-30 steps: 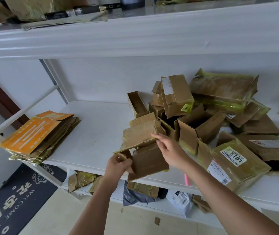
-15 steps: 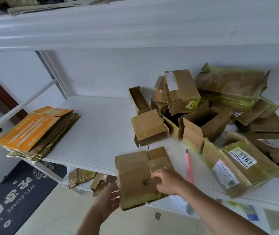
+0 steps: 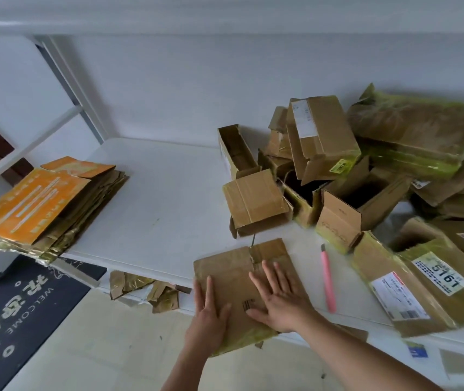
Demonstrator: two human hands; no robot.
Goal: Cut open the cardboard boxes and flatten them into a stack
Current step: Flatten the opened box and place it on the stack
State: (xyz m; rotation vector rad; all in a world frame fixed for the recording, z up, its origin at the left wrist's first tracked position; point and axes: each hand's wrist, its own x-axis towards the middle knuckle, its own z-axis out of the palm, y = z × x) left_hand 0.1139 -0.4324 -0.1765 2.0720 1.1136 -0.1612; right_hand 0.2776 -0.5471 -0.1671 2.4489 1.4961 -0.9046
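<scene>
Nearest to me, my left hand (image 3: 209, 320) and my right hand (image 3: 277, 301) both lie flat, fingers straight and spread, palms down on a flattened cardboard box (image 3: 242, 289). Neither hand grasps anything; they only press on it. That flattened box sits at the front edge of the white shelf (image 3: 154, 210), its near end hanging over the edge toward me, with a small printed barcode showing between my hands.

Just right of it, a pink utility knife (image 3: 327, 280) lies on the shelf, apart from my right hand and pointing away from me. Further right sits a taped box with the label 5161 (image 3: 433, 286), its top side partly open.

Beyond the flattened box, a small sealed box (image 3: 254, 203) rests tilted, and behind it an open narrow box (image 3: 236, 149) stands against the pile of cardboard boxes (image 3: 366, 165), which is heaped toward the back wall on the right; several lie open, some wrapped in yellow-green tape.

Well apart on the left end of the shelf sits the stack of flattened boxes (image 3: 56, 204), an orange printed one on top, overhanging the shelf's front edge.

Below, on the floor, a dark welcome mat (image 3: 19, 306) lies at left, and cardboard scraps (image 3: 146, 290) sit on a lower level.
</scene>
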